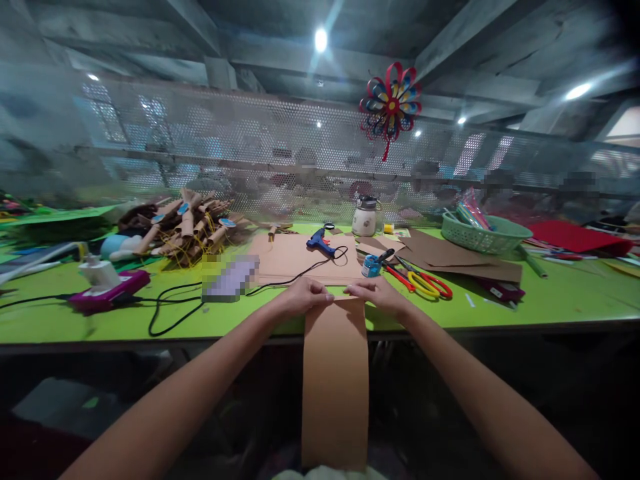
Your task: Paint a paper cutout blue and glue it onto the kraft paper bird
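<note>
A long strip of brown kraft paper [336, 380] hangs over the table's front edge towards my body. My left hand [306, 297] pinches its far left corner. At the far right corner, the fingers of my right hand [379, 293] are closed on the same strip. Just beyond my hands lie sheets of brown card [295, 262] with a blue glue gun [320, 243] on top. Close to my right hand stands a small blue jar [371, 266], with red-handled scissors [401, 277] and yellow-and-red scissors [430, 285] beside it.
Rolled brown paper pieces [186, 223] are heaped at the back left. A purple power strip [109, 291] and black cable lie at left. A white bottle [365, 217] stands at the back; a green basket [483, 235] sits right. A paper flower [393, 105] hangs above.
</note>
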The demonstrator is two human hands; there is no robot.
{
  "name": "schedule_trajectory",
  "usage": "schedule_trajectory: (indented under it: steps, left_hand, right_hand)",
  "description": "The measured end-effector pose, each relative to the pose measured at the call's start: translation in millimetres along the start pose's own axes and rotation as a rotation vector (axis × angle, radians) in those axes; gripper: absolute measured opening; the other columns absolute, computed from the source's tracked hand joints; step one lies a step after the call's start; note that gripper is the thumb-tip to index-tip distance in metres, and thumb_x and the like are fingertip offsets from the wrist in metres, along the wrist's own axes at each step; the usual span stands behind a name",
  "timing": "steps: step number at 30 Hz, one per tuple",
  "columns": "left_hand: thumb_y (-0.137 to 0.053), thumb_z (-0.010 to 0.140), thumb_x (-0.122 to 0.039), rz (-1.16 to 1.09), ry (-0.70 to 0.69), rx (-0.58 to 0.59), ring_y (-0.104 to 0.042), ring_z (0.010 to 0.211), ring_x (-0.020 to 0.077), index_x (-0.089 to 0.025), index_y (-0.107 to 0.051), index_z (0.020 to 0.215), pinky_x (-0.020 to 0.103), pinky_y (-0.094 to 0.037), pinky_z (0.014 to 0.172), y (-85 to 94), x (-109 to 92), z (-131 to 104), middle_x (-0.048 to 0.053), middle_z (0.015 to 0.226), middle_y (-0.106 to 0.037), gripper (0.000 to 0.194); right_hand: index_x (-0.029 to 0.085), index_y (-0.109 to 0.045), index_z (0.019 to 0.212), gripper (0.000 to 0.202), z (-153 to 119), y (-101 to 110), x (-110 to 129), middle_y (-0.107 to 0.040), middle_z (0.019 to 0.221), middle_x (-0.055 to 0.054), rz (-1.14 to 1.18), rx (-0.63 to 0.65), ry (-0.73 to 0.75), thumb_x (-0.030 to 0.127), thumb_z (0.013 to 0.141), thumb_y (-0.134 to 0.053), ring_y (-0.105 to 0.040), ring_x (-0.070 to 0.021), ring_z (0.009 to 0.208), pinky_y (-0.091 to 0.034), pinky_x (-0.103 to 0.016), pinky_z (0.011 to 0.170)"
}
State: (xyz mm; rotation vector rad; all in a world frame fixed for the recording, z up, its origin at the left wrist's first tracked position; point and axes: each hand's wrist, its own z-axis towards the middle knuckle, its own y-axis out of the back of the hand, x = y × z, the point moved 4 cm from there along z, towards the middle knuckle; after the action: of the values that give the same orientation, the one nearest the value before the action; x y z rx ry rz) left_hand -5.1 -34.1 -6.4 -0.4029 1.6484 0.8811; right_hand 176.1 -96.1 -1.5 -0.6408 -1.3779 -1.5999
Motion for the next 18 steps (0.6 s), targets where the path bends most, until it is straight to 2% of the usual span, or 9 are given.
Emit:
schedule_trajectory:
  steps: [3,11,18]
  left_hand:
    - [-0.072,0.064,-0.054,0.027,-0.038,0.028,-0.042,0.051,0.01,-0.011,-0.065,0.068,0.022,-0.027,0.048,-3.6,-8,-11,-0.001,0.055,-0.052,0.044]
    - [-0.06,0.081,-0.051,0.177,-0.212,0.04,-0.038,0.054,0.0086,-0.011,-0.059,0.065,0.02,-0.026,0.048,-9.3,-25,-44,-0.003,0.057,-0.046,0.043]
    - [-0.061,0.081,-0.053,0.073,-0.166,0.162,-0.052,0.066,0.0133,-0.01,-0.068,0.089,0.021,-0.038,0.057,-14.9,-30,-54,0.003,0.074,-0.062,0.044]
  right_hand:
    - [0.011,-0.071,0.071,0.038,-4,-6,9,-0.057,0.061,-0.001,0.005,0.038,-0.053,0.047,0.079,-0.062,-0.047,-0.012,0.058,-0.034,-0.024,0.054]
    - [0.011,-0.067,0.068,0.033,-25,-15,27,-0.054,0.06,0.0,0.096,0.023,-0.046,0.042,0.079,-0.063,-0.043,-0.0101,0.056,-0.032,-0.022,0.052]
    - [0.01,-0.066,0.067,0.036,-30,-16,33,-0.047,0.056,0.002,0.082,0.016,-0.049,0.044,0.079,-0.063,-0.038,-0.0087,0.053,-0.027,-0.021,0.048]
